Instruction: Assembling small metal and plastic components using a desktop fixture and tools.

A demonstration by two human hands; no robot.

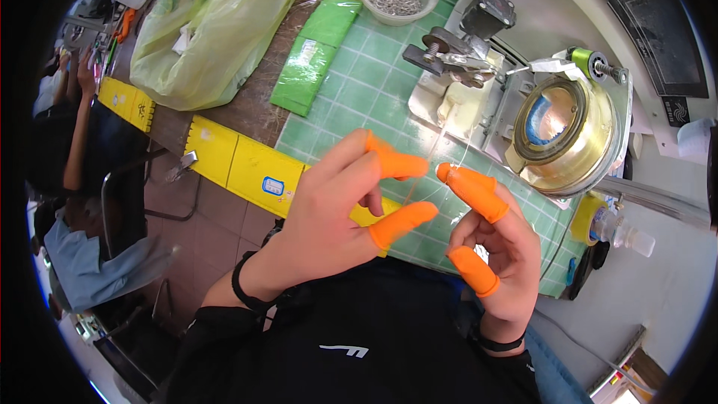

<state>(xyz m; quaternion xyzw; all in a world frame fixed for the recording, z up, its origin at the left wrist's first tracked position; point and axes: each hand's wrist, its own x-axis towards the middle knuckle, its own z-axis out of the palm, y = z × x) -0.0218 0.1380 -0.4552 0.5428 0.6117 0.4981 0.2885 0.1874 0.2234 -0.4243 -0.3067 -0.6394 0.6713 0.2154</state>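
Observation:
Orange finger covers sit on the thumb and forefinger of my left hand. Its fingers are spread, slightly blurred, with nothing seen between them. Facing it, my right hand also wears orange covers; its thumb stands apart, while the two foremost fingers press together where a thin pale strand meets their tips. Its other fingers curl inward, and a small shiny patch shows by the palm, too unclear to name. Beyond both hands is the pale nozzle-like part of a bench machine, with fine strands running from it towards my fingers.
Beside the nozzle stands a round brass-coloured machine part. A bowl of small metal pieces and a green packet lie on the green gridded mat. A yellow strip edges the table near a pale plastic bag. Another person's arm shows far left.

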